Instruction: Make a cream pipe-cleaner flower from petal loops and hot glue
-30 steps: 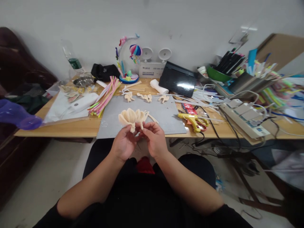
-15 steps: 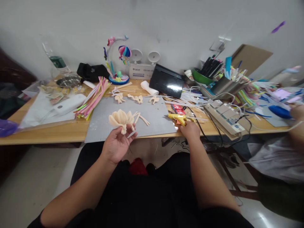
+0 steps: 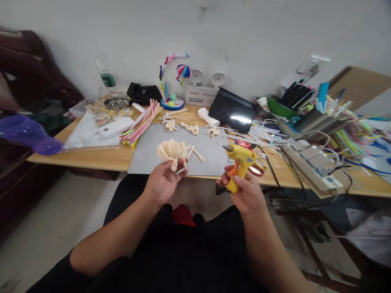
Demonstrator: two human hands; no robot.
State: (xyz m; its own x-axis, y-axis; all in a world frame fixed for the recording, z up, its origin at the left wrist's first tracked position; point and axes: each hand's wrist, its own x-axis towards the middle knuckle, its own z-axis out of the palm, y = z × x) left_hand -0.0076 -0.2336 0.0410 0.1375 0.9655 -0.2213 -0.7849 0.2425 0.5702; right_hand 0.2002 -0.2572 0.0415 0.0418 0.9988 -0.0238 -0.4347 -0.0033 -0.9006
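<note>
I have the left hand point(image 3: 161, 184) tilted palm-up, pinching the flower point(image 3: 170, 149) by its base near the mat point(image 3: 146, 156); my right hand point(image 3: 249, 193) wraps the glue gun point(image 3: 242, 158), nozzle point(image 3: 227, 148) pointing left.

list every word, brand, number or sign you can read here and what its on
None reads clearly.
White box: dark printed characters, too small and blurred.
Black pouch: white mark, too blurred.
Yellow glue gun: side marking, too small.
Green-labelled bottle: no legible words.
Red packet: too blurred.

Free room lies between flower point(image 3: 170, 150) and glue gun point(image 3: 242, 158).
</note>
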